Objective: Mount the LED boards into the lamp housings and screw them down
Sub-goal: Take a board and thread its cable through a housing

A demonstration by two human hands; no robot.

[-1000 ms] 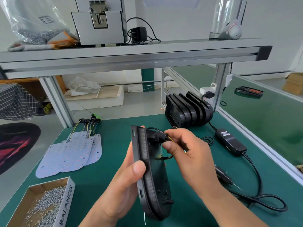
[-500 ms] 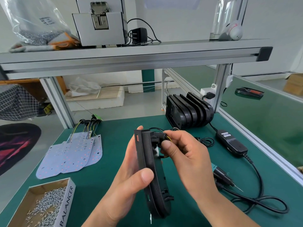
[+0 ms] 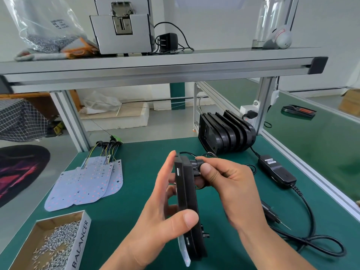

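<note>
While our left hand (image 3: 161, 217) holds a black lamp housing (image 3: 187, 201) upright on its edge at the centre of the frame, above the green surface (image 3: 140, 152), its grip is clamped on that housing: the thumb lies across the near edge low down and the fingers spread along the face turned to the left of the frame. We see a pale LED board (image 3: 184, 254) poking out past the housing's lower end. Our right hand (image 3: 233, 188), just right of the housing, has its grip pinched on a black cable plug (image 3: 196, 166) at the housing's upper right side, with the thumb on top, and thin dark wires loop up behind the plug. At centre left of the frame, loose LED boards (image 3: 87, 184) lie overlapping on the surface, their coloured leads pointing away from us. At lower left sits a cardboard box of screws (image 3: 56, 244) marked BALANCER. At upper right of the surface a row of housings (image 3: 226, 131) stands on edge, leaning together. Right of our hands lies a black power adapter (image 3: 276, 170), with an electric screwdriver (image 3: 272, 215) just below it and a looped cable nearer the lower right corner.
</note>
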